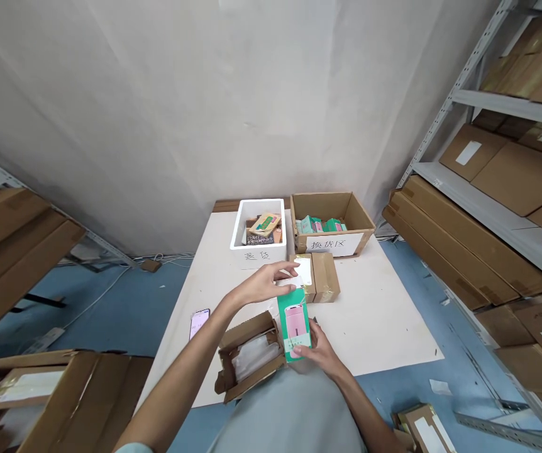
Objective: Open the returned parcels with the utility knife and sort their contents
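Your grey shirt front (pixel 294 415) fills the foreground, and just beyond it you hold a green box (pixel 288 340), with a pink container printed on its face, above the near edge of the tabletop (pixel 370 321). It stands roughly upright, leaning a little, beside the open carton (pixel 232 385); whether the two touch, you cannot tell from this angle. Your right hand (pixel 324 353) pinches the lower right side, thumb across the printed front and fingers out of sight behind. Your left hand (pixel 266 281) is at the pale top end, thumb and fingers parted; whether they grip the flap is unclear, as is whether the top is open.

Expect the box to be thin, stiff card, probably light to moderate in weight and a bit slick on its printed face. Its panels could dent under a hard squeeze, so take it low along the side edges, where the folds are strongest, and keep your right hand bearing the weight. Treat the top as the weak end: a light fingertip hold suits it better than lifting by it. Inside the open carton lies crumpled whitish wrapping (pixel 253 353), likely soft and slippery.
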The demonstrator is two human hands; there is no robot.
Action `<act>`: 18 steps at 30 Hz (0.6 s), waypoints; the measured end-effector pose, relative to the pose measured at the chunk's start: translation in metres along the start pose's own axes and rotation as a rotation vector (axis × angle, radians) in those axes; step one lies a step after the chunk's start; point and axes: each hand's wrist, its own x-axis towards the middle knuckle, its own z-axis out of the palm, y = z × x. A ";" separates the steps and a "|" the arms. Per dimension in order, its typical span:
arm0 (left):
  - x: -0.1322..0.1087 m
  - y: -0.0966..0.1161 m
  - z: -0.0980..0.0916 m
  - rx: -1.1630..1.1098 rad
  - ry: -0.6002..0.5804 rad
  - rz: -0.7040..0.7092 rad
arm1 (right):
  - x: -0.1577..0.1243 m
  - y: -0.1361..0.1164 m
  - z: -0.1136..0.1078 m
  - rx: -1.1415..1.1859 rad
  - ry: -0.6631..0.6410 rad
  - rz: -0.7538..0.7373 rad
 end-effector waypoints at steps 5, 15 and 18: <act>-0.002 -0.001 0.004 0.050 -0.017 0.029 | -0.004 0.009 -0.003 0.001 0.014 0.021; 0.001 -0.006 -0.016 -0.070 -0.203 -0.062 | -0.013 0.000 -0.014 0.012 -0.088 0.100; 0.000 -0.004 -0.019 -0.054 -0.244 -0.074 | -0.015 -0.002 -0.015 0.011 -0.107 0.111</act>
